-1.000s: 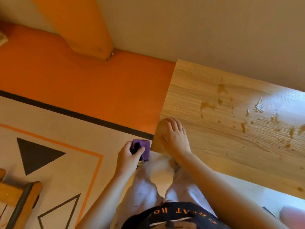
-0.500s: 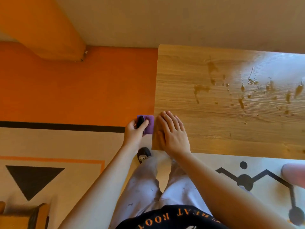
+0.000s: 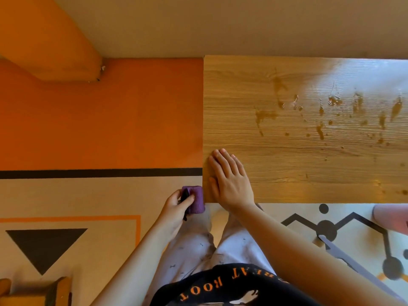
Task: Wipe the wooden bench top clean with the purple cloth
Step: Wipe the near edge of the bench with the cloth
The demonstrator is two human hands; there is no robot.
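Note:
The wooden bench top [image 3: 287, 168] fills the upper right, with brown splashes and drops [image 3: 320, 115] spread across its middle and right. My right hand [image 3: 229, 180] lies flat on the bench's near left corner, fingers straight. Just off that corner, over the floor, my left hand [image 3: 176, 208] grips the bunched purple cloth [image 3: 196, 200] between thumb and fingers. The cloth sits beside the bench's left edge, not on the top.
An orange and beige patterned floor mat [image 3: 99, 129] lies left of the bench. An orange padded block [image 3: 50, 40] leans at the upper left. A wooden object [image 3: 33, 294] sits at the bottom left, a pink thing [image 3: 390, 219] at the right edge.
The view has shifted so the bench lies square. My left hand with the cloth stayed close by the bench's left corner. My right hand has stayed flat on the corner.

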